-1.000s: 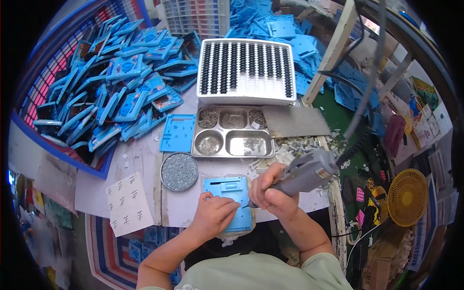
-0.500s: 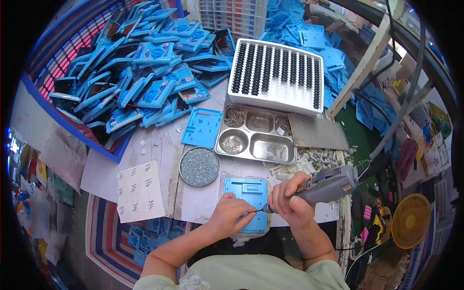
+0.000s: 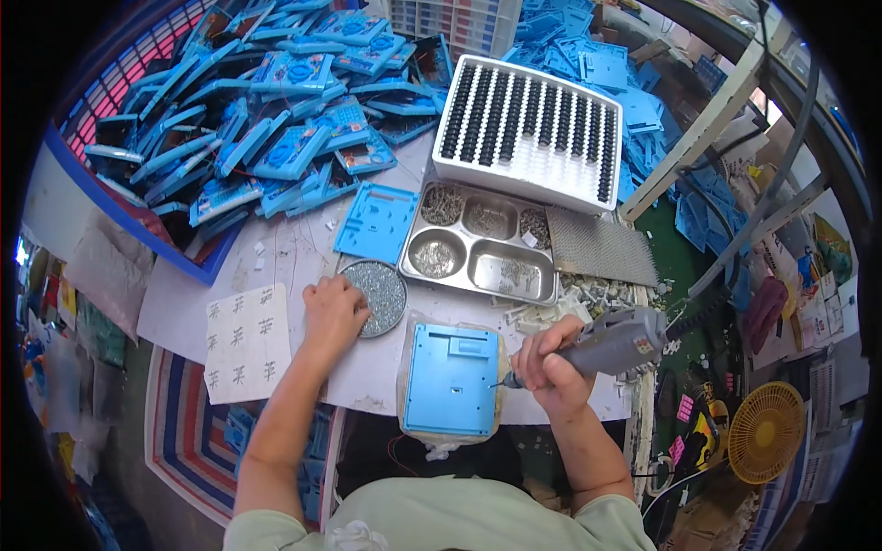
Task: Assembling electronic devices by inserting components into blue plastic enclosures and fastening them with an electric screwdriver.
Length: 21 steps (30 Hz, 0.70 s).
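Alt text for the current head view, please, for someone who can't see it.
A person's left hand is at a round dish of small metal pieces while the right hand holds a grey power screwdriver beside a blue panel. Beyond are a steel tray, a white tray of black pieces, and heaped blue cases.

This is an assembly workshop. A heap of matching blue plastic cases (image 3: 294, 119) fills a blue-rimmed crate (image 3: 119, 204), and loose blue panels (image 3: 602, 69) are piled at the back. The counter (image 3: 367, 378) carries a divided metal tray (image 3: 469, 241), a round dish (image 3: 404, 298) of small metal parts (image 3: 381, 296), and a white tray (image 3: 514, 179) with rows of black pieces (image 3: 507, 147). The right hand (image 3: 556, 367) grips a power driver (image 3: 616, 344). Toward the right edge, the clutter (image 3: 808, 266) is too warped to identify fully.
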Motion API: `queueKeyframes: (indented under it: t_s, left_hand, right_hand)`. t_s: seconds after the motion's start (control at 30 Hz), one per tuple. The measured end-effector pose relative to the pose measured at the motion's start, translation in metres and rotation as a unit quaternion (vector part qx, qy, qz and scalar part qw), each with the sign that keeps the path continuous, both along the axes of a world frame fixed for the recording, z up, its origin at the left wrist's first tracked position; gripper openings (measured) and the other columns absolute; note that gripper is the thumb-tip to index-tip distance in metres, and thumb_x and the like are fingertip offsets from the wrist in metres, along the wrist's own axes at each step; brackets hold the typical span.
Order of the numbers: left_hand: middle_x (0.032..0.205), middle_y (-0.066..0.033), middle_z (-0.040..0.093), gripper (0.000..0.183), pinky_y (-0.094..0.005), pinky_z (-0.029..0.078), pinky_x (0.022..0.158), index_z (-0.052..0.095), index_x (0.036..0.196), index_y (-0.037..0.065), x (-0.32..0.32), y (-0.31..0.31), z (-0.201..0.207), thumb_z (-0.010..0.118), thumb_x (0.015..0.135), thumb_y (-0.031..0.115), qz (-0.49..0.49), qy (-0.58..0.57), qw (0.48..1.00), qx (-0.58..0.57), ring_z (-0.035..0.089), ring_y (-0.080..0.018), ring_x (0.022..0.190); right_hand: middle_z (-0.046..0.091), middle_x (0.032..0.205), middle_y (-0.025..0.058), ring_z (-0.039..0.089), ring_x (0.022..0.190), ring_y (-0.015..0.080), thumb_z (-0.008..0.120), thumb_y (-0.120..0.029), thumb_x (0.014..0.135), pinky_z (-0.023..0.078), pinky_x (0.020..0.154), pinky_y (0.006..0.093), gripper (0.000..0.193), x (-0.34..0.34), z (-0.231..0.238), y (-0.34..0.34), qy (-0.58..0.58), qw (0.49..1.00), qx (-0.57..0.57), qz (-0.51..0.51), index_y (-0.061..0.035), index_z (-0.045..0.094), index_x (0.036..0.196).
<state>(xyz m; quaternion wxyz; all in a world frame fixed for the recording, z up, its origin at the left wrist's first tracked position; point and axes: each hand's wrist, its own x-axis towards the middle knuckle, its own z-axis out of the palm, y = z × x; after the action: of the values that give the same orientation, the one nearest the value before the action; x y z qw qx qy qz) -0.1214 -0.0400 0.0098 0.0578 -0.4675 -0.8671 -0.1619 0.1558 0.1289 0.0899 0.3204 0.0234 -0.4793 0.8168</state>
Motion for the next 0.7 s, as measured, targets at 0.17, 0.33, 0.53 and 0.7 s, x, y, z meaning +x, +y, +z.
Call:
queueKeyframes:
  t_s: [0.17, 0.33, 0.53, 0.7]
  left_hand:
    - [0.091, -0.0044, 0.06, 0.011, -0.0476, 0.035, 0.089, 0.07, 0.083, 0.012, -0.005, 0.005, -0.016, 0.072, 0.077, 0.021, -0.03, -0.02, 0.999, 0.036, 0.056, -0.0243, 0.1]
    - [0.088, -0.0051, 0.061, 0.01, -0.0485, 0.034, 0.089, 0.064, 0.086, 0.011, -0.014, 0.009, -0.02, 0.069, 0.081, 0.019, -0.068, -0.011, 0.997, 0.038, 0.056, -0.0269, 0.094]
    - [0.085, -0.0091, 0.065, 0.02, -0.0468, 0.038, 0.081, 0.064, 0.079, 0.009, -0.027, 0.018, -0.03, 0.062, 0.088, 0.027, -0.066, 0.059, 0.996, 0.005, 0.061, -0.0305, 0.086]
    - [0.082, -0.0131, 0.066, 0.02, -0.0453, 0.043, 0.075, 0.064, 0.082, 0.006, -0.027, 0.017, -0.021, 0.064, 0.089, 0.024, -0.068, 0.034, 0.997, -0.005, 0.063, -0.0315, 0.081]
  right_hand:
    - [0.051, 0.065, 0.0065, 0.045, 0.055, 0.0135, 0.059, -0.008, 0.088, 0.04, 0.056, 0.0313, 0.017, 0.003, 0.0, 0.003, -0.002, 1.0, 0.014, -0.013, -0.0059, 0.045, 0.097]
    - [0.051, 0.066, 0.0064, 0.046, 0.056, 0.0136, 0.063, -0.01, 0.088, 0.04, 0.056, 0.0316, 0.021, 0.004, -0.004, 0.005, -0.014, 1.0, 0.006, -0.023, -0.0056, 0.046, 0.099]
    - [0.051, 0.066, 0.0066, 0.046, 0.055, 0.0141, 0.064, -0.011, 0.088, 0.04, 0.053, 0.0304, 0.023, 0.019, -0.015, -0.01, 0.002, 0.998, 0.015, -0.059, -0.0046, 0.045, 0.1]
    - [0.051, 0.066, 0.0066, 0.045, 0.054, 0.0134, 0.064, -0.01, 0.087, 0.042, 0.054, 0.0296, 0.023, 0.038, -0.013, -0.028, -0.017, 0.997, 0.038, -0.068, -0.0027, 0.045, 0.099]
